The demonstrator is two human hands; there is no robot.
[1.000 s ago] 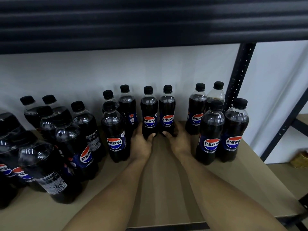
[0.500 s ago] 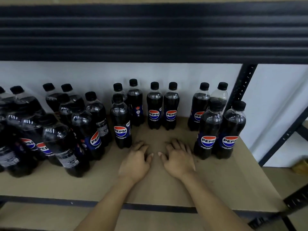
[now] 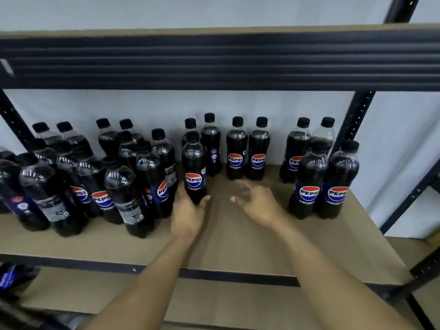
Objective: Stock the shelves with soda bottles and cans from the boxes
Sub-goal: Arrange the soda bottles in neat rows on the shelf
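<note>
1. We see the left hand [image 3: 188,214] wrapped round the lower body of a small Pepsi Zero Sugar bottle [image 3: 194,163], thumb on one side, fingers on the other.
2. The bottle stands upright on the shelf board [image 3: 238,246], just beside the crowded left cluster of bottles [image 3: 123,186].
3. The right hand [image 3: 258,202] is apart from the left, with fingers spread and blurred. It is over bare board and holds nothing.
4. Also on the board are a back pair of bottles [image 3: 248,156] near the wall and a right group of bottles [image 3: 316,182] by the upright post [image 3: 350,129].
5. Handling, our guess: the bottle is sealed and full, so weighty for its size. The pressurised plastic wall should be stiff, giving only a little under a squeeze.
6. The smooth plastic and glossy label could be slippery.
7. A low grip suits sliding. For lifting we would take it at label height, since the cap is too small for a sure hold.
8. It is tall and narrow, so it tips easily, and a nudge could knock over its close neighbours.
</note>
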